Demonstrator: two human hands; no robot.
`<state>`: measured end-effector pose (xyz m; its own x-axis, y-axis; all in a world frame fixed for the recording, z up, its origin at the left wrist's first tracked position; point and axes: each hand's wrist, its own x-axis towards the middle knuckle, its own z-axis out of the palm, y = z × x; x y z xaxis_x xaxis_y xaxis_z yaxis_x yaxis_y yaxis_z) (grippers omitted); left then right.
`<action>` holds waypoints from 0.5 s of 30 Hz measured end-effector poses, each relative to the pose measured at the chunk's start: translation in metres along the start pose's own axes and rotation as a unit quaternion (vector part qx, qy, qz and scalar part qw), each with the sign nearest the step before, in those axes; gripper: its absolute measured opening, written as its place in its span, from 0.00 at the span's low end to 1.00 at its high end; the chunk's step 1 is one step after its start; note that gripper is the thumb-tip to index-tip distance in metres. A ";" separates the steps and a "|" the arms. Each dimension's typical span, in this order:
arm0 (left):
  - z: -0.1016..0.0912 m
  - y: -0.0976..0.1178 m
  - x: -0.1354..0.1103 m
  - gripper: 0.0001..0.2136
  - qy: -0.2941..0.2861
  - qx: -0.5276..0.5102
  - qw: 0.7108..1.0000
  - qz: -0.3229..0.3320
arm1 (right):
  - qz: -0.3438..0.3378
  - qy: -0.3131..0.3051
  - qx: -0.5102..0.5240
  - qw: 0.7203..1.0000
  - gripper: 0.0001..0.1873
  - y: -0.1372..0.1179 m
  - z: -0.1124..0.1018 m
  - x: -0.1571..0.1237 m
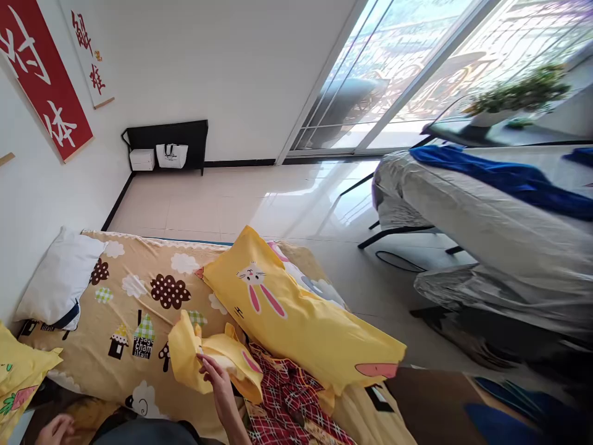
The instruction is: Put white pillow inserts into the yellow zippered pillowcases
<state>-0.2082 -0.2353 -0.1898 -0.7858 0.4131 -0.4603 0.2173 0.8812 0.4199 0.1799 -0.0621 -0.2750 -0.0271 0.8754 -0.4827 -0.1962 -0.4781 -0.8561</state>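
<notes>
My right hand (215,375) pinches the edge of a crumpled yellow pillowcase (185,352) that lies loosely gathered on the bed, a bit of pink print showing on it. At the lower left, my left hand (56,429) is partly cut off by the frame; its fingers are loosely bent, and nothing shows in them. A long yellow pillow (296,315) with a rabbit print lies slantwise beyond my right hand. Between them is a red plaid cloth (291,386), partly under the pillow.
A patterned tan sheet (152,266) covers the bed. At left are a white pillow (60,278) and a yellow cushion (21,371). Plastic-covered furniture (463,204) stands at right with a blue cloth (504,179). A black bench (197,145) sits by the far wall.
</notes>
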 end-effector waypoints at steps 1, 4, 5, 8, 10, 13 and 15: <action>0.007 0.010 0.015 0.21 -0.072 -0.038 0.996 0.019 | -0.021 -0.019 0.008 1.000 0.30 -0.015 0.012 -0.007; 0.028 0.055 0.045 0.30 -0.221 -0.154 0.961 0.068 | -0.088 -0.093 0.030 0.991 0.27 -0.068 0.054 -0.035; 0.033 0.074 0.049 0.34 -0.236 -0.190 0.950 0.075 | -0.110 -0.122 0.035 0.986 0.27 -0.086 0.069 -0.046; 0.035 0.135 0.045 0.41 -0.314 -0.307 0.895 0.079 | -0.162 -0.208 0.039 0.964 0.26 -0.129 0.109 -0.078; 0.024 0.168 0.037 0.40 -0.416 -0.366 0.828 0.088 | -0.181 -0.259 0.029 0.948 0.26 -0.144 0.131 -0.094; -0.001 0.201 0.033 0.36 -0.468 -0.391 0.785 0.106 | -0.182 -0.284 -0.003 0.941 0.26 -0.140 0.149 -0.105; -0.017 0.213 0.037 0.31 -0.401 -0.398 0.813 0.139 | -0.170 -0.257 -0.028 0.951 0.26 -0.127 0.154 -0.104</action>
<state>-0.2014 -0.0365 -0.1041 -0.0708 0.8695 -0.4888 -0.3732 0.4314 0.8214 0.0570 -0.0812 -0.0880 -0.4498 0.8924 -0.0349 -0.2268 -0.1520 -0.9620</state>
